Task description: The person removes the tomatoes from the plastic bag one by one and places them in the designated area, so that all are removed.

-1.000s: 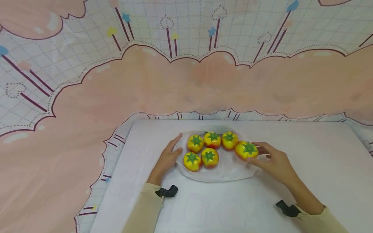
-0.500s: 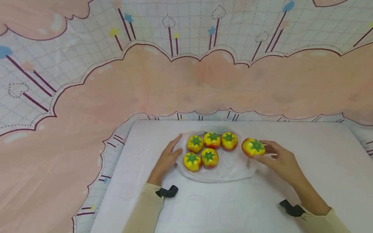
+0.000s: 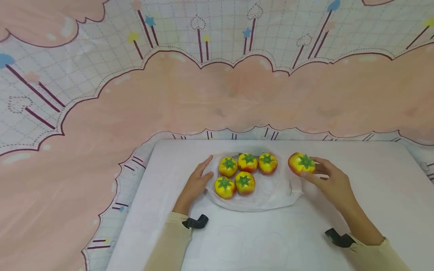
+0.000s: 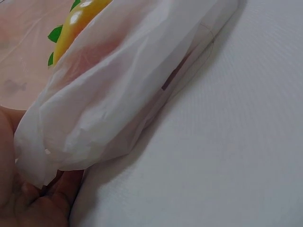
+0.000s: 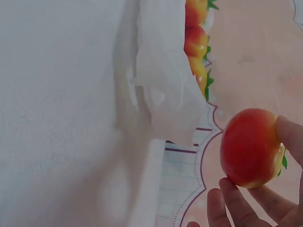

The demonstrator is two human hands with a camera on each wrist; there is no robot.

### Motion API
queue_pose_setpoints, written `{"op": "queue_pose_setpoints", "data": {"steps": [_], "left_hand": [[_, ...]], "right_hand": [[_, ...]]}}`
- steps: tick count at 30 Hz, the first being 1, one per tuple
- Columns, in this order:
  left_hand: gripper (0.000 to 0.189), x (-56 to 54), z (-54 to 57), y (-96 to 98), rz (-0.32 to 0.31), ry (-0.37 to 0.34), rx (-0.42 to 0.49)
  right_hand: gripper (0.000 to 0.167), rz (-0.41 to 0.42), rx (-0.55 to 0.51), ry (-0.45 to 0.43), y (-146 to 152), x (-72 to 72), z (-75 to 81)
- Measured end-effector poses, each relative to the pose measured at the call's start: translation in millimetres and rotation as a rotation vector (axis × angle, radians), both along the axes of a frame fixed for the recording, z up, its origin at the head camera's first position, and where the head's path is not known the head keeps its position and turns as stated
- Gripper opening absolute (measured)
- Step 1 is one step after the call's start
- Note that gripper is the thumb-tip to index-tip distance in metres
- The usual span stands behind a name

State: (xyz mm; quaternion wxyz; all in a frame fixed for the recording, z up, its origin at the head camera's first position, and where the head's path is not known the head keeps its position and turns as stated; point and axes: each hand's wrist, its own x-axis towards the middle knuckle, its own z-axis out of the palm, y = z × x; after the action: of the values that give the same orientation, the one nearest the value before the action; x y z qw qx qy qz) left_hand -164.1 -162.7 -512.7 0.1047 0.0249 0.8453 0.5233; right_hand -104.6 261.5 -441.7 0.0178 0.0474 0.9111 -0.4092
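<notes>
My right hand pinches a yellow-and-red toy fruit with a green star-shaped leaf cap, like a persimmon, between thumb and fingers. It is held up off the right end of a thin white bag. In the right wrist view the fruit's red underside shows above the fingertips. Five-lobed rows aside, several matching toy fruits sit in the bag's left and middle. My left hand holds the bag's left edge; in the left wrist view, curled fingers lie under its crumpled corner.
The bag rests on a white-covered table. Behind and left hangs a pink-and-white printed cloth. Black wrist devices sit on both forearms, over beige sleeves.
My right hand has carried the toy fruit away from the others, rightward and slightly up, past the bag's right end. My left hand has stayed at the bag's left edge.
</notes>
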Motion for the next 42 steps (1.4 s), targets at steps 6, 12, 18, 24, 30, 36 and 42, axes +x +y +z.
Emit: {"op": "queue_pose_setpoints", "data": {"steps": [6, 12, 18, 24, 30, 36, 42], "left_hand": [[0.058, 1.4, 1.0, 1.2, 0.009, -0.003, -0.017], [0.057, 1.3, 2.2, 2.5, 0.012, 0.001, -0.01], [0.058, 1.7, 0.8, 1.5, 0.014, -0.005, -0.012], [0.056, 1.3, 2.2, 2.2, 0.015, -0.019, -0.006], [0.056, -1.2, 2.6, 3.5, 0.014, 0.001, -0.007], [0.056, -3.2, 0.6, 2.9, 0.013, 0.012, -0.012], [0.056, -3.2, -3.2, 2.1, 0.013, 0.005, -0.006]], "right_hand": [[0.078, -0.014, -0.018, -0.036, 4.1, -3.3, -4.8], [0.078, -0.041, -0.03, -0.034, 6.2, -10.5, -11.8], [0.08, -0.066, -0.053, -0.052, 6.7, -14.8, -15.7], [0.084, -0.082, -0.051, -0.063, 9.1, -20.5, -17.5], [0.09, -0.107, -0.067, -0.112, 10.4, -27.1, -19.5], [0.093, -0.116, -0.115, -0.137, 14.6, -32.4, -21.9], [0.094, -0.111, -0.145, -0.147, 20.0, -34.0, -26.2]]}}
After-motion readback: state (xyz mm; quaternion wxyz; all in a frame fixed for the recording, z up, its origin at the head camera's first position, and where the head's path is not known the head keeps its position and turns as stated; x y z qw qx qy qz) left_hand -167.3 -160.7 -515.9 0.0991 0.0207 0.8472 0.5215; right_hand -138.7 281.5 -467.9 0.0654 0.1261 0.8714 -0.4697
